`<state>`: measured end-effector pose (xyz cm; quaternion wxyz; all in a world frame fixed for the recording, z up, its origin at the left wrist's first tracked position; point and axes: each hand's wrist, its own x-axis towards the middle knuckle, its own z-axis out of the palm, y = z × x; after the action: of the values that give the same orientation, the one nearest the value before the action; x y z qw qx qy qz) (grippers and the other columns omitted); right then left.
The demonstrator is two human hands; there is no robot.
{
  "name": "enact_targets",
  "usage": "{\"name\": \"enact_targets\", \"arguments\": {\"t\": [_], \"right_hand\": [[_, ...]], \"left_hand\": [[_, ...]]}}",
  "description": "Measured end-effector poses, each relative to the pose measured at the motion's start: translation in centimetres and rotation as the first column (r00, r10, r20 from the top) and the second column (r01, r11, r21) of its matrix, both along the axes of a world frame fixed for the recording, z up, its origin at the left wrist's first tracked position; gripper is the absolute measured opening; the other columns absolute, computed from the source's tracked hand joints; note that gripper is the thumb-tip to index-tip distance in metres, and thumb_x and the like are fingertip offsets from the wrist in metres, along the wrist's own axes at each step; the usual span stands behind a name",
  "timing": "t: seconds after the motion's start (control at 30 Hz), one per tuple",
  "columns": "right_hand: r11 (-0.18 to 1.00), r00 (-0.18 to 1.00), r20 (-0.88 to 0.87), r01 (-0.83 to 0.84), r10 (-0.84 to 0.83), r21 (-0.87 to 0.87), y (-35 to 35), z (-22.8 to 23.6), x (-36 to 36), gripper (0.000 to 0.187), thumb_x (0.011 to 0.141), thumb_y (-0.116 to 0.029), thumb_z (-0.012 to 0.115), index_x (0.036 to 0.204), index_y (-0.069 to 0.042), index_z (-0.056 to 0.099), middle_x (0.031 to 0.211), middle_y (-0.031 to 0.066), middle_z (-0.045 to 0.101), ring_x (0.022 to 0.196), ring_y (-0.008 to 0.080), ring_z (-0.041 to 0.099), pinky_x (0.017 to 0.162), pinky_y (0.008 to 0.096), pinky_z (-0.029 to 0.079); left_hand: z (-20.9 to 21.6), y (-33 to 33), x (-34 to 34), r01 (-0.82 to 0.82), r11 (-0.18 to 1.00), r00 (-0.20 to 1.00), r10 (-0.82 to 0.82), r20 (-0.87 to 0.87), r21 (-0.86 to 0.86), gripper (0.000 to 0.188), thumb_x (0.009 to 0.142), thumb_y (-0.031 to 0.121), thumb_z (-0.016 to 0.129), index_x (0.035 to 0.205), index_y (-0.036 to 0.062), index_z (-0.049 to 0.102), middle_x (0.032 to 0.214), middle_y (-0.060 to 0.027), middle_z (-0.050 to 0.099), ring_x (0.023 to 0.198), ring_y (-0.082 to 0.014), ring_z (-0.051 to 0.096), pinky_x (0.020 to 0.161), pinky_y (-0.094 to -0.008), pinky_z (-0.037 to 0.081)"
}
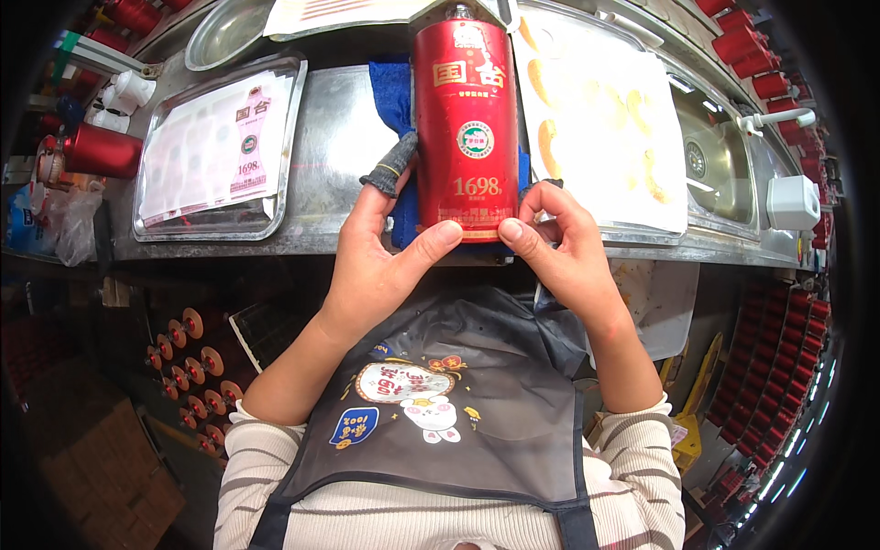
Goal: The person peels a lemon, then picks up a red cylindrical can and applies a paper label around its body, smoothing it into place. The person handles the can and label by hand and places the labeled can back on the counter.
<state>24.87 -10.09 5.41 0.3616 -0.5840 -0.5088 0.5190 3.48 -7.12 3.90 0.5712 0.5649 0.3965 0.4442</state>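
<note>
A glossy red bottle with gold print and a round emblem lies at the middle of the bench, its neck pointing away from me. My left hand grips its lower left side, thumb on the front, and a dark finger cot covers a fingertip. At the lower right side, my right hand holds the bottle with its thumb near the base; the curled fingers are partly hidden. Beneath the bottle shows a blue cloth.
A metal tray with printed decal sheets stands on the left, near a red cylinder and a metal bowl. To the right lie a white sheet with orange marks and a sink with a tap. Racks hold red bottles.
</note>
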Motion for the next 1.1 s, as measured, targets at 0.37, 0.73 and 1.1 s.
{"name": "enact_targets", "arguments": {"t": [0.37,0.73,1.1], "right_hand": [[0.998,0.998,-0.046,0.039,-0.037,0.04,0.1,-0.7,-0.1,0.031,0.094,-0.028,0.068,0.082,-0.005,0.052,0.081,-0.0014,0.051,0.063,0.0016,0.042,0.055,0.0191,0.034],[1.0,0.999,0.025,0.029,-0.029,-0.002,0.0,0.6,-1.0,0.034,0.09,-0.026,0.074,0.084,-0.004,0.049,0.08,-0.0003,0.052,0.068,0.005,0.053,0.059,0.0188,0.041],[0.999,0.999,-0.02,0.037,-0.037,-0.039,0.0,0.7,-1.1,0.027,0.092,-0.019,0.071,0.088,-0.005,0.048,0.082,0.0005,0.056,0.07,0.0035,0.053,0.06,0.0177,0.04]], "left_hand": [[-0.1,0.0,-0.5,0.026,0.995,0.993,-0.013,0.121,-0.1,0.064,0.095,0.017,0.067,0.147,-0.0043,0.036,0.143,-0.0154,0.048,0.131,-0.0198,0.045,0.112,-0.0338,0.033],[-1.5,-0.7,0.5,-0.06,0.998,0.988,0.064,0.14,-0.034,0.073,0.087,0.026,0.076,0.143,-0.0066,0.041,0.143,-0.0208,0.048,0.134,-0.0243,0.043,0.113,-0.0362,0.031],[-2.1,-0.9,0.2,-0.067,0.996,0.992,0.073,0.102,-0.067,0.073,0.085,0.028,0.076,0.142,-0.0031,0.043,0.146,-0.0317,0.04,0.141,-0.0404,0.036,0.116,-0.0442,0.026]]}}
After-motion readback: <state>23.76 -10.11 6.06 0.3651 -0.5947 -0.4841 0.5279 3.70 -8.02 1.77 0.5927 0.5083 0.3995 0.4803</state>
